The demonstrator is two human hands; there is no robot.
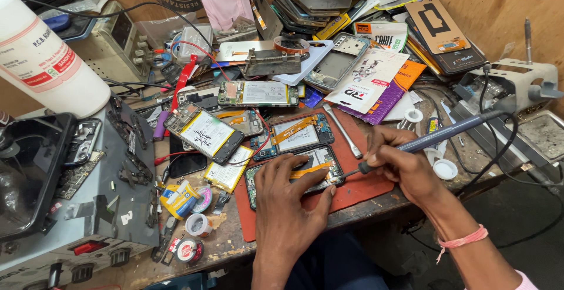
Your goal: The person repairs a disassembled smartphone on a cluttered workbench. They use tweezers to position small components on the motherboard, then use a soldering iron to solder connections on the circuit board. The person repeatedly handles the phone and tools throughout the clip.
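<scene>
My left hand (291, 199) lies flat, fingers spread, pinning the opened phone (294, 175) on the red mat (358, 187). My right hand (402, 163) grips the soldering iron (437, 137), tip at the phone's right edge. I judge soldering is underway; next needs a steady touch.

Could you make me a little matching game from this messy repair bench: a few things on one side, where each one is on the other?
Things:
1. soldering iron
2. opened phone
3. white bottle
4. pink wristband

Places:
A. far left, standing on the grey box
B. on the right hand's wrist
C. gripped in the right hand
D. under the left hand, on the red mat

Pairs: 1-C, 2-D, 3-A, 4-B
</scene>
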